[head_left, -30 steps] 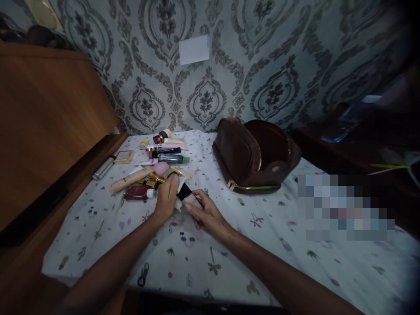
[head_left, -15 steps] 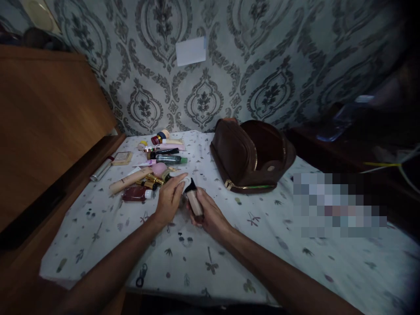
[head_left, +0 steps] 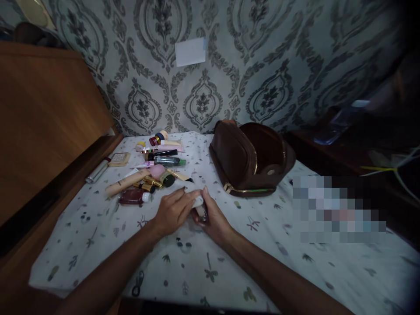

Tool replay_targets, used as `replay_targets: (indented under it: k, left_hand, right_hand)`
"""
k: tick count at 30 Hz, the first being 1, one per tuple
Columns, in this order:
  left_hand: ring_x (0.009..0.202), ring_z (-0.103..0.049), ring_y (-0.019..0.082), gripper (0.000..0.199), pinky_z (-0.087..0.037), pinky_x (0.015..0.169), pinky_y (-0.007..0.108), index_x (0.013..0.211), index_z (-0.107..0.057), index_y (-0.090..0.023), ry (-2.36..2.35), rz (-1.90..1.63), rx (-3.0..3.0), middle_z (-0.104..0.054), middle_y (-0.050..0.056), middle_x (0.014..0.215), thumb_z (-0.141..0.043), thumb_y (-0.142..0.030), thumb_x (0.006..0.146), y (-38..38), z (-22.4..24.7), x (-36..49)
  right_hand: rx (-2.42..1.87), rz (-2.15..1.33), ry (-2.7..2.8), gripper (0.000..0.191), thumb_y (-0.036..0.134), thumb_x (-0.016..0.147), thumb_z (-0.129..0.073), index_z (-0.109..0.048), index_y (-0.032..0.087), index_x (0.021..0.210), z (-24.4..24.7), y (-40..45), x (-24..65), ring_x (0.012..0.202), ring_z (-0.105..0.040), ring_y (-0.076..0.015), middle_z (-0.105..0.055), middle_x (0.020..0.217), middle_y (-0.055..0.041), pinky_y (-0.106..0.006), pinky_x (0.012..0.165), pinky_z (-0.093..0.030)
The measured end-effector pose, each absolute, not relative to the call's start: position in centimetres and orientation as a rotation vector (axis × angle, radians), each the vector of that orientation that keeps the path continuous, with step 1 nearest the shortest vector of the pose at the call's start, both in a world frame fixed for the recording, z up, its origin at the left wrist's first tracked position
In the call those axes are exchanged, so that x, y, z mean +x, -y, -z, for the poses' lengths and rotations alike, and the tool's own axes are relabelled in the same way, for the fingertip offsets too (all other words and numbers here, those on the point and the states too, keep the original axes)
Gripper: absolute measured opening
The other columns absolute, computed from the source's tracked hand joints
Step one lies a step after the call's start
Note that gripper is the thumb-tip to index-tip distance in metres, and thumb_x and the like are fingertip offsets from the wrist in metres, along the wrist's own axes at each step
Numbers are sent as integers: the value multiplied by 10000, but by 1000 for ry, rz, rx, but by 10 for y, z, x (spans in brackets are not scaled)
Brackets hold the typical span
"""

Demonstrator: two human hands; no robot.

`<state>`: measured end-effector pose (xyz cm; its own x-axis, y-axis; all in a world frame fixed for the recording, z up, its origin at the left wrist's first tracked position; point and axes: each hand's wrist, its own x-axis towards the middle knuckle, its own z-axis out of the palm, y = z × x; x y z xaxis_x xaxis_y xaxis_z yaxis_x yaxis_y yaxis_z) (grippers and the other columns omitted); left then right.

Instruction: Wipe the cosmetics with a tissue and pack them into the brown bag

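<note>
Left hand (head_left: 173,211) pressing a white cloth (head_left: 197,201) against it, a right hand (head_left: 215,218) grips a small bottle (head_left: 202,212).

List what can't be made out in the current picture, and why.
All in the head view:
Bottle: its cap end and most of its body, covered by the left hand and right hand.
Bag: its contents, lost in shadow.
Pixelated patch: whatever lies beneath, masked by blocks.
Red bottle: any print, too small.
Forearms: cut off by the bottom edge.
</note>
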<state>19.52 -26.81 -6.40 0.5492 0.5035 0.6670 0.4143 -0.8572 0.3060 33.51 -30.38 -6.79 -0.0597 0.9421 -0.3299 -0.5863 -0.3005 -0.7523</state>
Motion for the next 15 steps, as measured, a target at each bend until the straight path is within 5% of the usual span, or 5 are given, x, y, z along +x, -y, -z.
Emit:
replay_targets:
  k: [5,15]
  left_hand:
    - [1040,-656,207,351,-506,927,326,1254,-631,-171,-995,-1280,2318,-715,107,1129,-419,-290,1001,254,64,188]
    - [988,-649,204,364,-487,892,302,1158,-660,-148,-966,-1167,1856,-719,64,1068,-480,-396,962,247,67,192]
  right_hand:
    - [-886,-1718,765,471,571,676,-782,-528,202,820,69,306,336,379,-393,-46,-563,619,57,-151,310,-184]
    - [-732,-1834,537,323,454,768,-749,-574,195,847,72,304,337,587,-616,-127,-702,734,-27,-179,425,-395]
